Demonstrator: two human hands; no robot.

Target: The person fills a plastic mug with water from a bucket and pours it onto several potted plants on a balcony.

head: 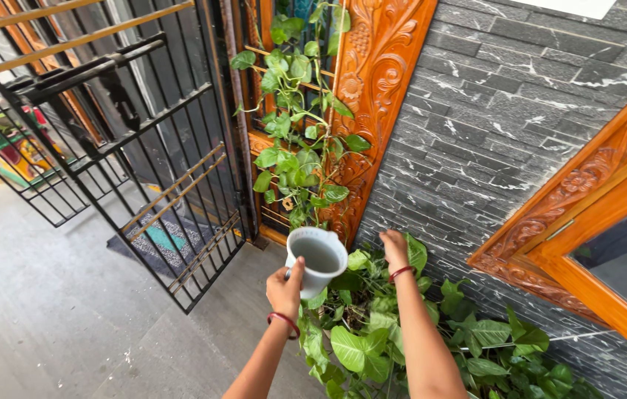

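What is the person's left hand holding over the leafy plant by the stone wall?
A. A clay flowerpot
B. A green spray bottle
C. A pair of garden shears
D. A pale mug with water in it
D: the left hand grips a pale mug whose open top shows water inside, held above the leafy plant, while the right hand reaches into the leaves beside it.

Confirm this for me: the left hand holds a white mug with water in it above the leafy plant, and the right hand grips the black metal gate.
Not quite. In the head view the right hand is not on the black metal gate; it reaches into the leafy plant by the grey stone wall. The rest stands: the left hand holds the white mug with water above the plant.
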